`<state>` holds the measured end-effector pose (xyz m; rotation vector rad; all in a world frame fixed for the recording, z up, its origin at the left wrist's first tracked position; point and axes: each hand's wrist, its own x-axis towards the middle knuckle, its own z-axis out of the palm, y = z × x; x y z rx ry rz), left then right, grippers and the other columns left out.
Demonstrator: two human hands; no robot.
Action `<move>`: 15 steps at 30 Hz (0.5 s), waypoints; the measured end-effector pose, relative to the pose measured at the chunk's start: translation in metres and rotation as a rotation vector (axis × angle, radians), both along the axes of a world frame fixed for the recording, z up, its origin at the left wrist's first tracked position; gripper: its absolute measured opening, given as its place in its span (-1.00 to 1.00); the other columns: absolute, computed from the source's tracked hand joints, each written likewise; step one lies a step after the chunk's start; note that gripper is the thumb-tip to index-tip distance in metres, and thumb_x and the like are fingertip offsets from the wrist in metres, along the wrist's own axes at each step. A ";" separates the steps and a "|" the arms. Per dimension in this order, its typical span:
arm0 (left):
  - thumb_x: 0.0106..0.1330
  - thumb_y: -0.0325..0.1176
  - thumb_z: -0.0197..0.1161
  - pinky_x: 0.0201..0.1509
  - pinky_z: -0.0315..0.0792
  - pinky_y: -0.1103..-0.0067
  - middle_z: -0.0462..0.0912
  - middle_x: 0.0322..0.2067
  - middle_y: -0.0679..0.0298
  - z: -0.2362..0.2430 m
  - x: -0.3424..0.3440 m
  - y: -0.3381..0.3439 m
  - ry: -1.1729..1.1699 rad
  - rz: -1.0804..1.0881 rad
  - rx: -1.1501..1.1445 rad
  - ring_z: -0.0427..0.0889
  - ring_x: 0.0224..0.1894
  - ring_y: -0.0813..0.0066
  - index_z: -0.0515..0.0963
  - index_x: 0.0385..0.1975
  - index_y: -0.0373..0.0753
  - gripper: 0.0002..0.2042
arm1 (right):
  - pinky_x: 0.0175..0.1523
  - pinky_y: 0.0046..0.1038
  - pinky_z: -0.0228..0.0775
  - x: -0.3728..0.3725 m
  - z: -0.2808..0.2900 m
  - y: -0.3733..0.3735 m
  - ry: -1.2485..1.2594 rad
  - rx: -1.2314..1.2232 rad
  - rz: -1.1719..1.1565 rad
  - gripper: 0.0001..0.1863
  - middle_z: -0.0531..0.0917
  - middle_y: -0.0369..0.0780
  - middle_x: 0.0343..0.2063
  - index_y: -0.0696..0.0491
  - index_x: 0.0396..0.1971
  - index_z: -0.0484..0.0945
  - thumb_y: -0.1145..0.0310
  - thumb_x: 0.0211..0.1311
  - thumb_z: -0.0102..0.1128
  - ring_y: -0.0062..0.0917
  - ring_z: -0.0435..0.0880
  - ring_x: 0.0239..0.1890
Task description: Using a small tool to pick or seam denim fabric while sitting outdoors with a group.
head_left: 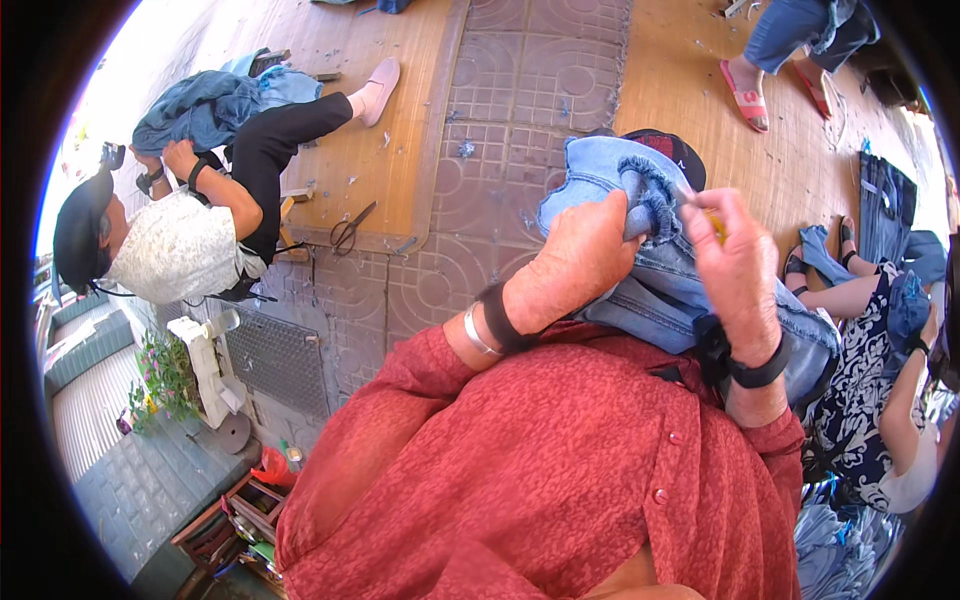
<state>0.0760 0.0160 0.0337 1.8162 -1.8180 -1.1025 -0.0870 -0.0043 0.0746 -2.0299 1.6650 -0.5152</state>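
Observation:
My left hand (pixel 583 255) grips a bunched fold of a light blue denim garment (pixel 655 285) that lies across my lap. My right hand (pixel 735 255) pinches the frayed denim edge just to the right of it, with a small yellowish object partly showing between the fingers; what it is cannot be made out. Both wrists wear dark bands, the left also a silver bangle. My red shirt fills the lower part of the view.
A seated person (pixel 190 235) at left handles blue denim (pixel 205 105) on a woven mat (pixel 385 150). Scissors (pixel 350 230) lie near the mat's edge. Another person in a patterned dress (pixel 865 390) sits at right. Someone's sandalled feet (pixel 745 95) at top right. Patterned paving tiles (pixel 520 100) run between the mats.

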 end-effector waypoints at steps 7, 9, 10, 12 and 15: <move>0.05 -0.25 0.21 -0.26 0.38 0.23 0.53 -0.43 -0.11 0.003 -0.001 -0.002 -0.013 -0.022 0.051 0.49 -0.29 -0.10 0.41 -0.35 -0.33 -0.71 | -0.40 -0.32 0.36 0.014 0.018 0.016 -0.141 0.095 0.167 -0.82 0.57 -0.09 -0.57 0.03 -0.38 0.42 0.27 0.08 0.15 -0.21 0.58 -0.46; 0.05 -0.27 0.23 -0.25 0.40 0.29 0.55 -0.42 -0.07 0.002 -0.001 -0.001 0.019 0.009 0.039 0.53 -0.30 -0.02 0.43 -0.34 -0.33 -0.71 | -0.40 -0.30 0.36 0.002 0.001 0.003 -0.189 0.076 0.028 -0.82 0.57 -0.09 -0.56 0.04 -0.39 0.43 0.26 0.09 0.13 -0.19 0.58 -0.46; 0.04 -0.28 0.24 -0.24 0.42 0.35 0.57 -0.42 -0.03 0.000 -0.001 -0.001 0.052 0.040 0.029 0.57 -0.31 0.07 0.45 -0.33 -0.33 -0.72 | -0.39 -0.31 0.36 -0.006 -0.001 -0.005 0.025 0.077 -0.128 -0.82 0.58 -0.09 -0.56 0.05 -0.40 0.43 0.27 0.11 0.12 -0.19 0.58 -0.45; 0.05 -0.31 0.24 -0.22 0.42 0.42 0.59 -0.40 0.04 -0.013 0.005 -0.001 0.259 0.080 0.068 0.57 -0.31 0.22 0.47 -0.30 -0.32 -0.73 | -0.37 -0.38 0.39 -0.013 -0.001 -0.008 -0.079 0.076 -0.151 -0.80 0.57 -0.09 -0.56 0.06 -0.36 0.44 0.26 0.11 0.13 -0.24 0.60 -0.44; 0.08 -0.39 0.20 -0.20 0.41 0.57 0.61 -0.36 0.23 -0.009 0.012 -0.006 0.522 0.099 0.171 0.52 -0.28 0.58 0.51 -0.24 -0.31 -0.76 | -0.36 -0.44 0.40 0.005 0.000 0.012 -0.337 0.008 0.137 -0.79 0.57 -0.11 -0.54 0.07 -0.32 0.44 0.30 0.09 0.16 -0.28 0.61 -0.43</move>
